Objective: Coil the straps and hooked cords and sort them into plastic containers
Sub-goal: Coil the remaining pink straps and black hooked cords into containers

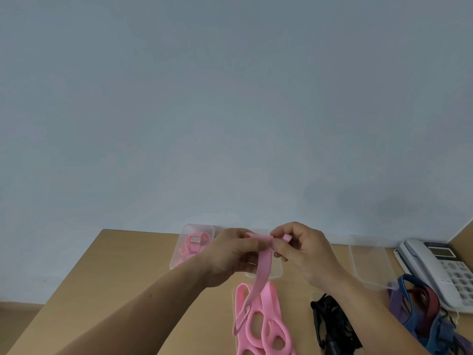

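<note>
You have open tabletop point(115, 265) on your left, up to the container of pink pieces point(185, 228) by the wall point(230, 124). In front the pink straps point(272, 301) and black cords point(330, 321) block the near edge; on your right the empty container point(368, 265), coloured cords point(409, 313) and telephone point(435, 265) crowd the way.
</note>
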{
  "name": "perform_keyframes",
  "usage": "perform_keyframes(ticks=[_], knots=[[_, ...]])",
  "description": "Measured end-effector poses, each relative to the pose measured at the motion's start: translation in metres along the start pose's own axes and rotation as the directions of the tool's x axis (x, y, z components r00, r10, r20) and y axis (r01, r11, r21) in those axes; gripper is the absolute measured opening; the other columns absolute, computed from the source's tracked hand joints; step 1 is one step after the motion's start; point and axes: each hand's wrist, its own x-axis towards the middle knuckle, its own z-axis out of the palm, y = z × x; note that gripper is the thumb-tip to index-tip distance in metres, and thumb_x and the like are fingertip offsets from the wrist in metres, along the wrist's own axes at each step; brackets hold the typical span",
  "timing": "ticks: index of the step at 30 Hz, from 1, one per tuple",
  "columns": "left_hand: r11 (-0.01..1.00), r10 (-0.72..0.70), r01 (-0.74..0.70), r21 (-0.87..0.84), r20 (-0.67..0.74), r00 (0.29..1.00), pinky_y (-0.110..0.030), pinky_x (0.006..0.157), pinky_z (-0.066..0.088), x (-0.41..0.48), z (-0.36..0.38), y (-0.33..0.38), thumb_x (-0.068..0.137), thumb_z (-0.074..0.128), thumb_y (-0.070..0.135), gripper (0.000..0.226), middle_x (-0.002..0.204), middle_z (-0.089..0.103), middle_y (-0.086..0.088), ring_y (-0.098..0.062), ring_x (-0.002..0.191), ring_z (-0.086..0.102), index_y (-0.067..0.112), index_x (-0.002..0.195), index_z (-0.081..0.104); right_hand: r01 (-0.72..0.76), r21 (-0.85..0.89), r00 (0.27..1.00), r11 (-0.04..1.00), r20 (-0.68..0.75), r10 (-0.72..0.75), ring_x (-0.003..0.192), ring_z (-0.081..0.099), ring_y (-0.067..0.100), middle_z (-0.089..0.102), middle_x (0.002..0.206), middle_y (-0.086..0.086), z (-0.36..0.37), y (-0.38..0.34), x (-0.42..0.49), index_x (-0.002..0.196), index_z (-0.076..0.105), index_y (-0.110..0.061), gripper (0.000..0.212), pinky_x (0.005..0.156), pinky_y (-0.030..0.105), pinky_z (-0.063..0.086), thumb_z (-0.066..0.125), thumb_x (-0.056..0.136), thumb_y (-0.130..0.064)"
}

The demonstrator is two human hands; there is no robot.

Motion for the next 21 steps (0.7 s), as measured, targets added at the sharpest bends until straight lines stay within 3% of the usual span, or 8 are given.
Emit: perform_keyframes(ticks=[2,5,8,12,16,18,21], knots=[[0.999,-0.033,0.032,0.03,0.033,0.999,-0.037,0.082,0.056,-0.001,-0.001,0.003,0.087,0.072,0.032,0.03,0.095,0.073,-0.008,-0.023,0.085,0.068,0.006,0.102,0.072,0.029,-0.054,1.0,0.998,-0.011,-0.029,0.073,0.068,0.012,0.07,0.081,-0.006,0.001,0.002,-0.002,0.089,0.071,-0.025,0.017,0.068,0.021,0.054,0.074,0.086,-0.009],[0.996,-0.073,0.071,0.052,0.029,0.997,-0.039,0.079,0.057,-0.002,-0.004,0.004,0.085,0.075,0.029,0.03,0.095,0.072,-0.011,-0.028,0.083,0.068,0.007,0.101,0.063,0.076,-0.129,0.996,0.989,-0.033,-0.081,0.076,0.067,0.008,0.07,0.084,-0.01,0.002,0.005,-0.004,0.086,0.07,-0.036,0.027,0.071,0.021,0.055,0.075,0.085,-0.01],[0.996,-0.08,0.081,-0.023,0.036,0.996,-0.039,0.075,0.058,-0.001,-0.004,0.005,0.086,0.073,0.019,0.026,0.089,0.071,-0.011,-0.029,0.079,0.068,0.007,0.103,0.058,0.164,-0.184,0.984,0.969,-0.041,-0.175,0.073,0.063,0.004,0.066,0.08,-0.015,0.002,0.006,-0.006,0.084,0.067,-0.041,0.034,0.067,0.011,0.048,0.074,0.085,-0.008],[0.984,-0.077,0.088,-0.154,0.079,0.994,-0.033,0.069,0.056,0.001,0.002,0.006,0.085,0.069,0.012,0.004,0.081,0.069,-0.006,-0.02,0.071,0.068,0.013,0.088,0.071,0.335,-0.308,0.932,0.89,-0.027,-0.36,0.077,0.061,0.005,0.061,0.081,-0.023,-0.001,0.008,-0.008,0.09,0.067,-0.027,0.02,0.068,0.008,0.044,0.07,0.086,-0.007],[0.977,-0.077,0.086,-0.197,0.054,0.996,-0.035,0.072,0.057,0.003,0.005,0.005,0.091,0.062,0.017,0.014,0.082,0.068,-0.009,-0.022,0.072,0.067,0.01,0.084,0.072,0.471,-0.425,0.859,0.773,0.022,-0.512,0.085,0.063,0.006,0.066,0.093,-0.013,-0.003,0.011,-0.006,0.093,0.065,-0.019,0.02,0.075,0.014,0.047,0.07,0.084,-0.001],[0.979,-0.072,0.074,-0.188,0.018,0.997,-0.034,0.07,0.057,0.004,0.006,0.003,0.09,0.064,0.008,0.006,0.083,0.07,-0.011,-0.022,0.072,0.068,0.006,0.091,0.07,0.487,-0.377,0.855,0.788,0.022,-0.517,0.09,0.065,0.007,0.067,0.096,-0.009,-0.003,0.014,-0.008,0.091,0.067,-0.018,0.022,0.078,0.015,0.049,0.07,0.082,0.002],[0.979,-0.067,0.053,-0.198,-0.062,0.996,-0.033,0.069,0.058,0.006,0.006,0.0,0.086,0.069,-0.001,0.014,0.085,0.07,-0.014,-0.024,0.074,0.069,0.003,0.099,0.063,0.309,-0.156,0.951,0.938,0.02,-0.31,0.094,0.067,0.018,0.069,0.098,-0.007,-0.007,0.014,-0.012,0.092,0.069,-0.027,0.016,0.08,0.027,0.054,0.07,0.081,-0.016]])
